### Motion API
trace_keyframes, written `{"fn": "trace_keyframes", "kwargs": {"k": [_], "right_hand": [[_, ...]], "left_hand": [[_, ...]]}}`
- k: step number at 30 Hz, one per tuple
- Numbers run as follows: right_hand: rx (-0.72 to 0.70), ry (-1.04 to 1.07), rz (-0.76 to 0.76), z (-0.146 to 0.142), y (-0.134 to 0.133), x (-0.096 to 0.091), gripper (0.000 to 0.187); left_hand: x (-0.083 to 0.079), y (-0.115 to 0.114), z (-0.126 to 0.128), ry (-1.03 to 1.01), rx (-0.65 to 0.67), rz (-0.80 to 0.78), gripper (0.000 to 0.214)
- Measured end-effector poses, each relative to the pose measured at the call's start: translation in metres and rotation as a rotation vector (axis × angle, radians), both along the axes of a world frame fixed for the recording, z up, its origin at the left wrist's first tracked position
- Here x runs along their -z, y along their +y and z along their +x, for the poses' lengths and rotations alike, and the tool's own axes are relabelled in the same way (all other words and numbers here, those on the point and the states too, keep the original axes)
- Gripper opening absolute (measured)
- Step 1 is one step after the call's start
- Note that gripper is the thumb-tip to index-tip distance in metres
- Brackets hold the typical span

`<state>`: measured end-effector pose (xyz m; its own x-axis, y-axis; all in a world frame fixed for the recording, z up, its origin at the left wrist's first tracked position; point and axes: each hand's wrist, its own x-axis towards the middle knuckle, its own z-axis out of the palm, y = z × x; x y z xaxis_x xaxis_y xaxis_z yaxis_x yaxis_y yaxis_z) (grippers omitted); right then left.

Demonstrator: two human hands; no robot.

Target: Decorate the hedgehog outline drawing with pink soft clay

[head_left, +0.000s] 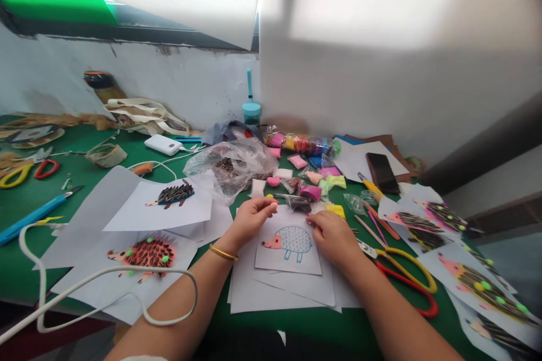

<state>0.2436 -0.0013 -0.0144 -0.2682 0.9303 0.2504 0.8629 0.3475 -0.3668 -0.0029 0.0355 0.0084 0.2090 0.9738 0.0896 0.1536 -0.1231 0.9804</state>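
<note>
A paper with a hedgehog drawing (pixel 292 242) lies in front of me on a stack of white sheets (pixel 283 296). Its face is filled in pink, while the body and legs are blue pen lines. My left hand (pixel 254 219) is above the paper's upper left corner, thumb and fingers pinched; a tiny pinkish spot shows at the tips, too small to name. Curled at the paper's upper right edge is my right hand (pixel 332 235); whatever its fingers hold, if anything, is hidden. Beyond both hands lies a dark clay packet (pixel 298 203).
Coloured clay packets (pixel 311 190) and a plastic bag of seeds (pixel 231 166) lie behind. Scissors (pixel 409 273) and finished hedgehog pictures (pixel 483 279) are at right. At left are more hedgehog pictures (pixel 146 256), a white cable (pixel 105 273) and a blue craft knife (pixel 36 217).
</note>
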Motion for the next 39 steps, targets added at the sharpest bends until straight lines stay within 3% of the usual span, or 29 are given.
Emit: {"fn": "trace_keyframes", "kwargs": {"k": [8,15,22,28,35,39], "right_hand": [[-0.020,0.009,-0.004,0.0007,0.0007,0.0006,0.030],[-0.003,-0.011,-0.015,-0.0004,0.0002,0.0002,0.031],[-0.007,-0.019,-0.022,-0.0010,0.0002,-0.0019,0.030],[-0.007,-0.015,-0.012,-0.0007,0.0000,-0.0015,0.030],[-0.004,-0.017,-0.016,-0.0010,0.0002,-0.0014,0.030],[-0.003,-0.004,-0.016,-0.0018,-0.0008,-0.0027,0.030]], "left_hand": [[0.0004,0.0048,-0.0020,-0.336,-0.174,-0.148,0.042],[0.0004,0.0081,-0.0022,-0.481,-0.167,-0.204,0.036],[0.0028,0.0085,-0.0019,-0.403,-0.144,-0.175,0.046],[0.0003,0.0045,-0.0035,-0.293,-0.114,-0.139,0.035],[0.0025,0.0042,-0.0058,-0.229,-0.101,-0.108,0.043],[0.0020,0.0029,-0.0027,-0.229,-0.096,-0.101,0.035]]}}
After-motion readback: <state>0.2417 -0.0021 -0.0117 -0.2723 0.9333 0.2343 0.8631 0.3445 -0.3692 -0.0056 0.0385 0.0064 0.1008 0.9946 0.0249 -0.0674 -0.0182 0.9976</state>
